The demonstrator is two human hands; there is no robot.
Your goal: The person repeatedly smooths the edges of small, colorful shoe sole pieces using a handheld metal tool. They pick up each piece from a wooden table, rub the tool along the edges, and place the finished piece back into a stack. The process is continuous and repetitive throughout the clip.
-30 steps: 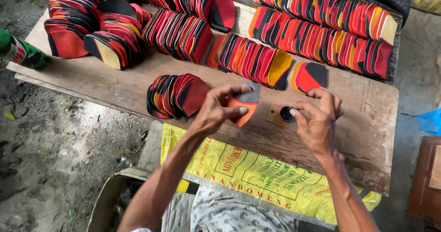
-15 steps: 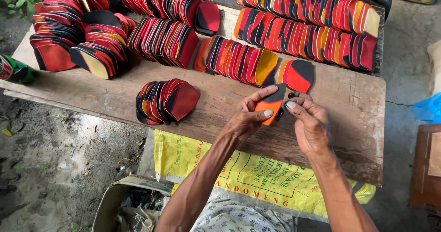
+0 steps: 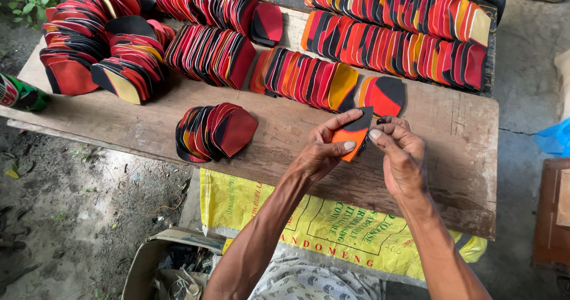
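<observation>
My left hand [image 3: 320, 152] holds a flat orange and black piece [image 3: 354, 135] upright over the wooden board [image 3: 451, 139], thumb on its orange face. My right hand [image 3: 402, 157] pinches the same piece at its right edge with thumb and forefinger. Just beyond the hands lies a single red and black piece [image 3: 385, 95]. To the left sits a small fanned pile of red, black and orange pieces [image 3: 217, 132].
Long overlapping rows of the same pieces [image 3: 392, 35] fill the far half of the board, with heaps at the far left [image 3: 101, 44]. A yellow printed sack [image 3: 309, 223] hangs below the near edge. A cardboard box [image 3: 160, 270] stands on the ground. A green can [image 3: 18, 93] lies at left.
Both hands moved together to the right of the small pile and lifted the orange and black piece off the board. The right hand has left the small dark thing it touched.
</observation>
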